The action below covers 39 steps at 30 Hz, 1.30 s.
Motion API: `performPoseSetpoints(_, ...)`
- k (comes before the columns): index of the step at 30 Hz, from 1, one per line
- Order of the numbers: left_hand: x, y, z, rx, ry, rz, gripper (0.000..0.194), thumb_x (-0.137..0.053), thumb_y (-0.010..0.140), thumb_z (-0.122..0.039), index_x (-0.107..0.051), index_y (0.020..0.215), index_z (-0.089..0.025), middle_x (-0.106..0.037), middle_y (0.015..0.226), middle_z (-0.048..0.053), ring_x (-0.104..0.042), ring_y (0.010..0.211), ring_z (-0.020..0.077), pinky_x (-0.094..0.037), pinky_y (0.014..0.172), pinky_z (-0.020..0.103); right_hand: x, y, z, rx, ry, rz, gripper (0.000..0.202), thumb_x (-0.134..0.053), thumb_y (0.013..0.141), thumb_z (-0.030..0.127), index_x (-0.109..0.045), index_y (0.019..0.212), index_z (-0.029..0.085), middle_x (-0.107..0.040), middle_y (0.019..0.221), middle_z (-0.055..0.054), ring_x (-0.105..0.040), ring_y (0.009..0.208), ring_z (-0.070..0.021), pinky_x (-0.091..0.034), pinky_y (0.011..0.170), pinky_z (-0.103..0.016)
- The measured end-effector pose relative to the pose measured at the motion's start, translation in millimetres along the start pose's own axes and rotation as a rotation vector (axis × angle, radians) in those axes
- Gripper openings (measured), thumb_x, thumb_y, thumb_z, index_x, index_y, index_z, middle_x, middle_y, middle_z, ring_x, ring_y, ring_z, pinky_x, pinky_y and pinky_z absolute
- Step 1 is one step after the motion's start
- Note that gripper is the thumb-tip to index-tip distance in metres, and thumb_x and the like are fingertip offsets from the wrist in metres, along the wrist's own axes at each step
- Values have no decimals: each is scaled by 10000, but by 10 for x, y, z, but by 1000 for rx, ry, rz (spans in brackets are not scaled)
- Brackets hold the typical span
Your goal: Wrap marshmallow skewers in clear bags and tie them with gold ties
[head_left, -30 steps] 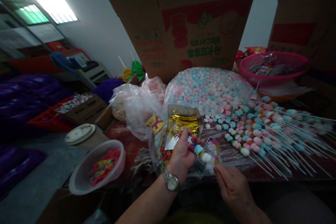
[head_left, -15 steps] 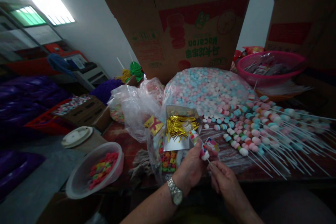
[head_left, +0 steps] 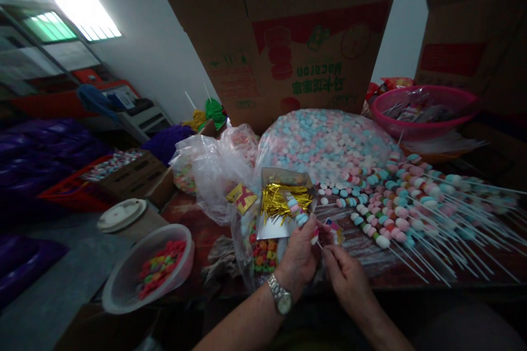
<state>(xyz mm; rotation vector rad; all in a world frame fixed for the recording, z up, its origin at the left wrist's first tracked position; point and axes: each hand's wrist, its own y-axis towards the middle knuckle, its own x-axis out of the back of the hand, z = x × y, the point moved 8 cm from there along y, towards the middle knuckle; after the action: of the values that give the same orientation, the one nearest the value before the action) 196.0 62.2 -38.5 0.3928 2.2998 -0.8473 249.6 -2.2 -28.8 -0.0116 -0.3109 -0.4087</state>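
My left hand [head_left: 300, 256], with a metal watch on its wrist, is closed around a marshmallow skewer [head_left: 297, 211]. Pink, blue and white pieces of it stick out above the thumb, tilted up to the left. Below, my right hand [head_left: 348, 274] pinches the thin stick of the same skewer. A colourful printed piece [head_left: 334, 230], perhaps wrapper or card, shows beside my left fingers; whether they hold it I cannot tell. Just beyond the hands lies an open box of gold twist ties [head_left: 280, 202]. Finished-looking marshmallow skewers [head_left: 395, 214] are heaped to the right.
A big clear bag of marshmallows [head_left: 325, 140] lies behind, before a tall cardboard box [head_left: 230, 27]. At left stands a plastic bowl [head_left: 117, 285] with red and green candies. A bag of coloured candy rings [head_left: 265, 255] sits near the left hand; a pink basin [head_left: 428, 126] stands back right.
The skewer's top has shifted slightly left, and my left hand now covers more of its lower pieces. My right hand has moved a little closer to the left one.
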Motion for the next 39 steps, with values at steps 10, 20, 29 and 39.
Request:
performPoseSetpoints(10,-42,44,-644,26,-74,113,144,-657,756,-272,-598,812,-154,-616,633,8,-620,594,157,-525,673,353,47,-179,-117,-54,72,250,301,-331,914,400,-452,722,202,-443,577,38,-421,501,-115,-308,450,-210)
performPoseSetpoints(20,77,32,-651,69,-121,-103,300,-562,825,-364,-508,631,-143,-462,439,-38,-512,426,110,-525,565,319,317,-265,261,543,-704,-111,277,-336,917,193,-560,755,165,-593,614,-43,-542,578,-165,-340,591,-273)
performPoseSetpoints(29,49,44,-468,46,-157,-121,361,-532,802,-499,-508,688,-157,-471,433,-38,-501,407,113,-508,536,308,221,-304,364,561,-673,-46,255,-327,895,151,-558,788,163,-618,621,-41,-552,544,-149,-350,545,-253)
performPoseSetpoints(39,55,-51,-95,109,-63,-70,386,-517,806,-514,-526,711,-140,-572,522,17,-595,496,162,-518,578,336,124,-175,311,505,-708,-124,237,-333,885,144,-523,746,176,-585,556,-17,-552,484,-141,-321,480,-249)
